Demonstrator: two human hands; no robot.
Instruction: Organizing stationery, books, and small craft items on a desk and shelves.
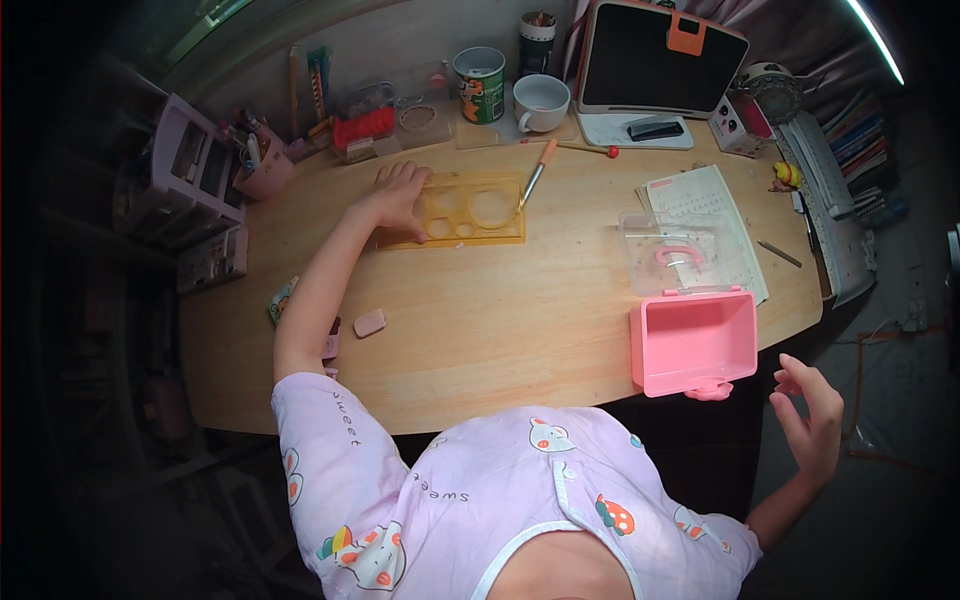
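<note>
My left hand (pixel 398 197) grasps the left end of a translucent yellow stencil ruler (pixel 460 230), thumb at its near edge and fingers toward the far one. The stencil lies on the desk and has round cutouts. A silver pen with an orange end (pixel 539 172) lies slanted, its lower tip at the stencil's right side. Off the desk's right front edge, my right hand (pixel 812 412) hangs in the air, holding nothing, fingers apart and partly bent. It is nearest to a pink box (pixel 700 345), whose clear lid (pixel 645 250) is laid back and whose inside holds nothing.
A pink eraser (pixel 370 323) lies near my left forearm. Papers (pixel 715 195) and a dark pen (pixel 780 254) lie at right. Along the back stand a green can (pixel 479 88), a white mug (pixel 541 104) and a tablet-like board (pixel 660 65). A lilac drawer unit (pixel 185 165) stands left.
</note>
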